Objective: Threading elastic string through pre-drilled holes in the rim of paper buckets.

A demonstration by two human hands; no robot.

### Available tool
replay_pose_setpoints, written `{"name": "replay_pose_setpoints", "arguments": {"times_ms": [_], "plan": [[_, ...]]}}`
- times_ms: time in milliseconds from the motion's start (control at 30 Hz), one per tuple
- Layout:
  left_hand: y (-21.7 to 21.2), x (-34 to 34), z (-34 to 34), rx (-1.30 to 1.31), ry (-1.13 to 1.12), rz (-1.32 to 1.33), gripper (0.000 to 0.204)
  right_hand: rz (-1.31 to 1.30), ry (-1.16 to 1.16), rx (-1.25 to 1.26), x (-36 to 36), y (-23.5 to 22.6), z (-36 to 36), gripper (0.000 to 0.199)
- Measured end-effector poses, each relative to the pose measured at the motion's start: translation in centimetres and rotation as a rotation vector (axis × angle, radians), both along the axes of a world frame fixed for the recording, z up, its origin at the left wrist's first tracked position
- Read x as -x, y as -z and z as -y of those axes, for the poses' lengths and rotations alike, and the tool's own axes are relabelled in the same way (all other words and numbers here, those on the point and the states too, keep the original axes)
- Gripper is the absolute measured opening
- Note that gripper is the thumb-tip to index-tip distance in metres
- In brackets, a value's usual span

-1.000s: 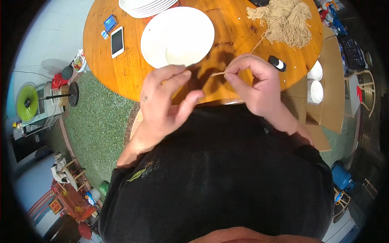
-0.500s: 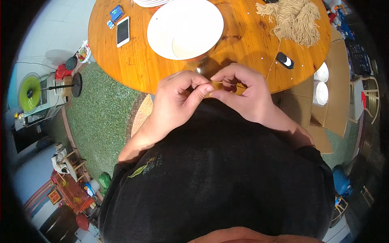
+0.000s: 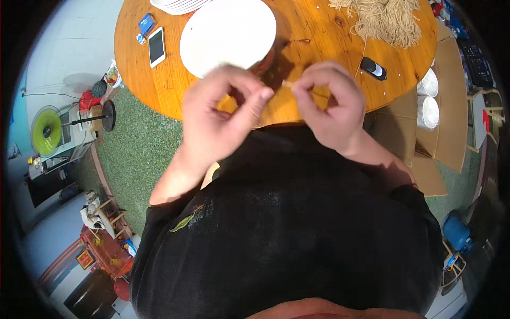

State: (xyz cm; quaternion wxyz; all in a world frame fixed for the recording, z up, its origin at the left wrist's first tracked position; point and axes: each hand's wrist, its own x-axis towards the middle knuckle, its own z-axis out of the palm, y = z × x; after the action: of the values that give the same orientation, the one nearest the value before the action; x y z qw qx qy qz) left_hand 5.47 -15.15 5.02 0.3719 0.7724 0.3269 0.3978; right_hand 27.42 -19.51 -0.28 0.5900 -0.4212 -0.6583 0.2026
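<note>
Both of my hands are raised over the near edge of the round wooden table, apart from each other. Thumb and forefinger of my right hand (image 3: 334, 106) pinch a thin tan yarn strand (image 3: 287, 83), whose short end sticks out toward the left. My left hand (image 3: 220, 114) has its thumb tip against its forefinger; motion blur hides whether anything is between them. Beyond the left hand lies a large white round plate (image 3: 228, 37). A bundle of tan yarn (image 3: 388, 24) rests at the far right, and a strand runs from it toward my right hand.
On the wooden table (image 3: 313, 53) are a white phone (image 3: 156, 47), a small blue box (image 3: 147, 24), stacked white plates (image 3: 178, 5) and a black object with a white label (image 3: 373, 69). Right of it stand cardboard (image 3: 451, 101) and white bowls (image 3: 427, 111). A fan (image 3: 47, 132) is at left.
My hands have moved apart and up over the table, the left one going left and the right one right. Half a second ago their fingertips nearly met around the strand.
</note>
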Motion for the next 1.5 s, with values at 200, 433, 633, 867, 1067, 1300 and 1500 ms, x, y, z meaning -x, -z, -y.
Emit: {"name": "replay_pose_setpoints", "arguments": {"times_ms": [200, 433, 633, 867, 1067, 1300, 1500], "plan": [[-1.3, -1.2, -6.8, -0.039, 0.023, -0.173, 0.025, -0.292, 0.142, 0.185, 1.8, 4.4, -3.7, 0.005], [-0.9, -0.7, -9.4, 0.208, 0.162, -0.416, 0.025, -0.571, 0.069, 0.258, 3.6, 5.9, -4.6, 0.009], [-0.6, -0.7, -9.7, 0.216, 0.172, -0.474, 0.027, -0.580, 0.047, 0.270, 3.7, 6.2, -4.9, 0.008], [-1.7, -1.4, -7.7, -0.203, -0.027, -0.335, 0.023, -0.608, -0.029, 0.263, 3.1, 5.0, -3.8, 0.003], [-3.2, -2.6, -5.4, -0.478, 0.192, -0.475, 0.033, -0.593, -0.065, 0.100, 1.9, 4.0, -2.9, 0.006], [-2.4, -3.5, -5.5, -0.517, 0.245, -0.433, 0.018, -0.625, -0.154, 0.017, 1.7, 3.3, -2.4, 0.007], [-3.2, -3.4, -5.1, -0.564, 0.209, -0.539, 0.017, -0.560, -0.145, 0.102, 1.3, 3.1, -2.0, 0.011]]}}
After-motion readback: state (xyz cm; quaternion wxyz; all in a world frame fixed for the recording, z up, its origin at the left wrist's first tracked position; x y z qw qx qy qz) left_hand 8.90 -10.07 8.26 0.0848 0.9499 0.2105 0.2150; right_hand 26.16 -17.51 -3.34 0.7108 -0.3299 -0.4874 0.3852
